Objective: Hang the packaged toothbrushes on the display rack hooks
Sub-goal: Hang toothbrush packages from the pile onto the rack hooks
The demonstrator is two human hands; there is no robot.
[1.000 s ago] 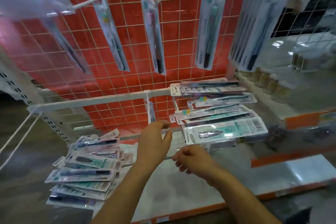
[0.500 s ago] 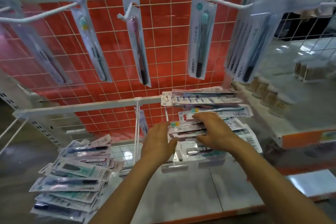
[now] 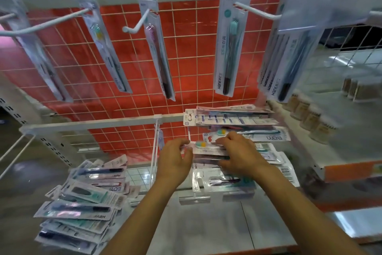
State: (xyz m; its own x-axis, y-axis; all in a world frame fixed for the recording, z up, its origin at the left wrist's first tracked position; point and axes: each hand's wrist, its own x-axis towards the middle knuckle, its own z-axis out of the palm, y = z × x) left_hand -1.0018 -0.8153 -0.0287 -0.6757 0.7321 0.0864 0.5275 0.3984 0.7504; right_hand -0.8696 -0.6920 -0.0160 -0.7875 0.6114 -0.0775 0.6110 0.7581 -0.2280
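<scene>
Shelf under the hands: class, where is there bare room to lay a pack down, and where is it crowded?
Bare: the grey shelf in front, between the left pile and the orange edge. Crowded: the right-hand packs, where the left hand and right hand work.

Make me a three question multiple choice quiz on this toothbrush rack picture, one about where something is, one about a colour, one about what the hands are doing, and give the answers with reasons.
1. Where does the loose pile of packs lie?
A. lower left
B. upper right
C. behind the grid

2. What colour is the panel behind the wire grid?
A. blue
B. red
C. green

3. What are the hands doing?
A. hanging idle at the sides
B. both on the packs on the lower right hooks
C. lifting a bottle

Answers:
1 A, the pile sits low on the left.
2 B, red shows through the white wires.
3 B, the left hand and right hand handle the hooked packs, one at each end.
</scene>
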